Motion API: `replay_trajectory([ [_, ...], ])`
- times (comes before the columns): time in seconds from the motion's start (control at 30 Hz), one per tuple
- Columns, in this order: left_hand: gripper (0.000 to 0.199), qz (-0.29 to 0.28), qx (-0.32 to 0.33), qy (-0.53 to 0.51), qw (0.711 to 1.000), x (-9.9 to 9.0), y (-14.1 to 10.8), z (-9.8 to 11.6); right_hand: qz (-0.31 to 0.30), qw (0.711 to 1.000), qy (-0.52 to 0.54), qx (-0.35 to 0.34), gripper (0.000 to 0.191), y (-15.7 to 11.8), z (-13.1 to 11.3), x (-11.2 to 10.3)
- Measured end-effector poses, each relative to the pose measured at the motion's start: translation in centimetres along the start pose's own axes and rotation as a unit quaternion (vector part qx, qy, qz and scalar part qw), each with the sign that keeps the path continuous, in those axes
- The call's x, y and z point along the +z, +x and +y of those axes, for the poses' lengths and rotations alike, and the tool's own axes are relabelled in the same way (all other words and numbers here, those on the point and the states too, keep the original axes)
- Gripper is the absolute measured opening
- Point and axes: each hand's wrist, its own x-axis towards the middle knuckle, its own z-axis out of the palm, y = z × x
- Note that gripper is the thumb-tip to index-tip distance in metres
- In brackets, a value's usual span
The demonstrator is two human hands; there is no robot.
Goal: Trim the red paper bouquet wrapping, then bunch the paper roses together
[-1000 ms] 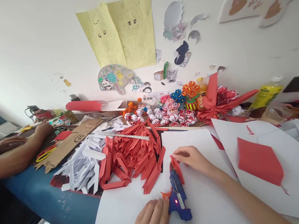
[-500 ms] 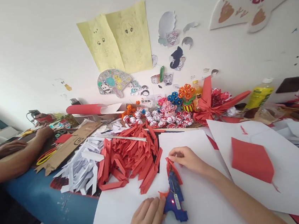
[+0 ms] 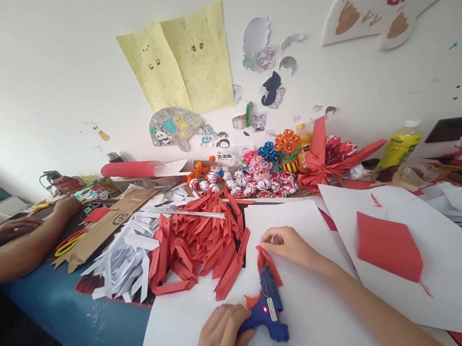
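My left hand (image 3: 223, 333) is closed around the handle of a blue glue gun (image 3: 269, 301) with an orange trigger and a small lit red light. The nozzle points away from me, over a folded red paper strip (image 3: 273, 267). My right hand (image 3: 286, 245) pinches the far end of that strip between thumb and fingertips, close to the nozzle. Both hands are above white paper sheets (image 3: 323, 306). Left of them lies a heap of folded red paper strips (image 3: 204, 236), beside a pile of white paper strips (image 3: 130, 255).
Another person's forearm (image 3: 28, 249) rests at the left, near yellow-handled scissors (image 3: 70, 242) and a cardboard piece (image 3: 108, 224). Paper flowers (image 3: 265, 180) and a yellow bottle (image 3: 400, 144) line the wall. A red paper square (image 3: 389, 244) lies on the right-hand sheet.
My left hand has shifted slightly left and back along the glue gun's handle, its fingers farther from the orange trigger. The glue gun and my right hand hardly move.
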Motion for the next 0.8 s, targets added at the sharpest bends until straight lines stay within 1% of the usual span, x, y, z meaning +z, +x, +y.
replay_trajectory([
  [0.27, 0.018, -0.002, -0.016, -0.031, 0.999, -0.28, 0.08, -0.06, -0.005, 1.000, 0.022, -0.015, 0.022, 0.04, 0.56, 0.06],
  [0.4, 0.017, -0.003, -0.025, -0.042, 0.999, -0.24, 0.09, -0.08, -0.015, 0.999, 0.003, -0.030, 0.022, 0.10, 0.85, 0.13],
  [0.57, 0.016, 0.017, -0.033, -0.046, 0.998, -0.28, 0.22, -0.22, -0.009, 0.999, -0.011, -0.047, 0.023, -0.05, 0.73, 0.17],
  [0.67, 0.018, 0.004, -0.040, -0.062, 0.997, -0.46, 0.35, -0.09, -0.019, 0.998, -0.010, -0.059, 0.025, -0.06, 0.71, 0.13],
  [0.73, 0.018, 0.002, -0.053, -0.069, 0.996, -0.51, 0.40, 0.12, -0.024, 0.997, -0.005, -0.069, 0.025, -0.03, 0.74, 0.09],
  [0.8, 0.015, 0.013, -0.070, -0.076, 0.995, -0.52, 0.43, 0.32, -0.022, 0.997, 0.000, -0.074, 0.024, 0.00, 0.74, 0.08],
])
